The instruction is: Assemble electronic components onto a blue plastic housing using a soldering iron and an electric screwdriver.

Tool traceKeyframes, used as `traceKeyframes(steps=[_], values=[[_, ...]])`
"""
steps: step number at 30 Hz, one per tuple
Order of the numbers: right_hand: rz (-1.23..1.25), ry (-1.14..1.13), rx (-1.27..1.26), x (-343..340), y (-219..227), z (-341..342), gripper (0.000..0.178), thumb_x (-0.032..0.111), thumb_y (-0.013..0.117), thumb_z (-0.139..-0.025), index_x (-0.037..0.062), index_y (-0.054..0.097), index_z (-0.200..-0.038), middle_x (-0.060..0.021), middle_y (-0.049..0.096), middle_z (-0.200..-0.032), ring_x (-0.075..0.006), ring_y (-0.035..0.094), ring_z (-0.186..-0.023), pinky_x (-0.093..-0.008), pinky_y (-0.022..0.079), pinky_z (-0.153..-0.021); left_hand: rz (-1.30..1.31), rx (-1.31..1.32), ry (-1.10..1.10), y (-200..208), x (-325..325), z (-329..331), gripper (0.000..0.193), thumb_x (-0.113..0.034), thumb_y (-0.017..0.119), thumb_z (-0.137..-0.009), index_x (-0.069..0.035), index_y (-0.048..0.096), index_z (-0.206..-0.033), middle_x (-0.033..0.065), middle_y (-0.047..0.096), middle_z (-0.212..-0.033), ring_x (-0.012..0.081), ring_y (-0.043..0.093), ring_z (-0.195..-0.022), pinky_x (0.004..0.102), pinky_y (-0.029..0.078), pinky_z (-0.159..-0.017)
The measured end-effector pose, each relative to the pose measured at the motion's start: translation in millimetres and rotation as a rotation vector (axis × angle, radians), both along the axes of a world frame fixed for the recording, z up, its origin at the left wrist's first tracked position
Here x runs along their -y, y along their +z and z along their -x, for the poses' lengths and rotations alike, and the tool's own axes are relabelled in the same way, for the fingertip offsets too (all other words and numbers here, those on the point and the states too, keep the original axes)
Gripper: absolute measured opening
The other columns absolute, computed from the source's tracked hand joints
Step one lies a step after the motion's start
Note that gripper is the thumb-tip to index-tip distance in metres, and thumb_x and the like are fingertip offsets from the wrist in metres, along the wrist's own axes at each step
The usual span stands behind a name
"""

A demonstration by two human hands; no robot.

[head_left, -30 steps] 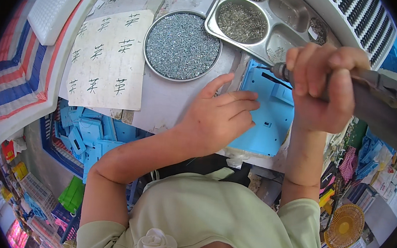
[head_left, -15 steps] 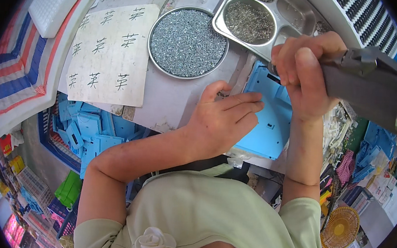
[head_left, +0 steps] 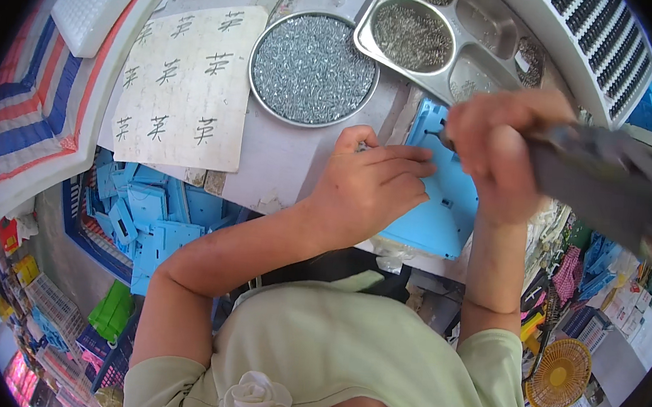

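Observation:
My right hand (head_left: 501,153), blurred by motion, is wrapped round the grip of a dark power screwdriver (head_left: 607,181). The driver's thin bit points left, over the far end of a light blue plastic panel (head_left: 436,225) on the bench. My left hand (head_left: 370,188) reaches over the panel's left side, two fingers stretched across it. Small silvery screws (head_left: 363,147) show between its thumb and curled forefinger; how many is hidden. Beyond my hands stands a round metal dish (head_left: 310,121) heaped with silvery screws.
A compartmented steel tray (head_left: 419,72) with small metal parts lies beyond the panel. Handwritten paper (head_left: 222,148) covers the bench's left. Below it, a blue basket (head_left: 94,241) holds many blue plastic parts (head_left: 147,205). A white rack (head_left: 618,105) with dark rows stands far right.
My right hand has come down slightly with the screwdriver, whose bit now shows over the panel's far end. My left hand has hardly moved. The whole view has shifted a little.

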State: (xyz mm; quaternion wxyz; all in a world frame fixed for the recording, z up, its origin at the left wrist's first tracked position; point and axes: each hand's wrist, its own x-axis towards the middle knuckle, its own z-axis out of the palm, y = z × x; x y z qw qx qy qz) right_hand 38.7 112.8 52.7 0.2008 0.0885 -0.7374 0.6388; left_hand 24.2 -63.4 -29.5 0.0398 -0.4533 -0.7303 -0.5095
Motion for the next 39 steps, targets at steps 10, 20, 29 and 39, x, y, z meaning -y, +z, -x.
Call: traceKeyframes(steps=[10,20,29,39], values=[[0.272,0.292,-0.035,8.2,34.5,-29.8,0.019,0.032,0.06,-0.101,0.0148,0.055,-0.108,0.0074,0.056,-0.066,-0.0069,0.053,-0.052,-0.0264,0.044,-0.055,0.017,0.087,0.001,5.8,13.2,6.8,0.018,-0.009,0.081,-0.081,-0.012,0.071,-0.096,0.0035,0.077,-0.097,0.0204,0.073,-0.103,0.0531,0.028,-0.114],[0.33,0.28,-0.008,23.8,29.1,-36.6,0.021,0.032,0.062,-0.101,0.0127,0.053,-0.107,0.0057,0.054,-0.064,-0.0084,0.053,-0.053,-0.0287,0.046,-0.058,0.076,-0.073,-0.02,9.5,24.8,8.0,0.025,-0.011,0.085,-0.073,-0.011,0.069,-0.093,0.0013,0.074,-0.09,0.0206,0.072,-0.091,0.053,0.031,-0.112],[0.388,0.197,0.078,37.1,20.8,-48.4,0.025,0.018,0.071,-0.094,0.0051,0.05,-0.098,-0.0052,0.055,-0.07,-0.0148,0.05,-0.059,-0.0356,0.046,-0.062,0.469,-0.324,0.386,5.4,51.8,92.5,0.009,-0.021,0.079,-0.08,-0.014,0.076,-0.085,-0.0012,0.065,-0.104,0.0208,0.056,-0.111,0.055,0.031,-0.107],[0.153,0.188,0.122,46.8,6.7,-51.3,0.021,-0.006,0.075,-0.08,0.0006,0.058,-0.092,-0.0101,0.063,-0.078,-0.0231,0.063,-0.068,-0.0384,0.057,-0.077,0.319,-0.333,0.386,-4.9,50.5,101.2,0.004,-0.019,0.074,-0.085,-0.015,0.076,-0.085,-0.0026,0.068,-0.098,0.0199,0.059,-0.104,0.0508,0.033,-0.103]])
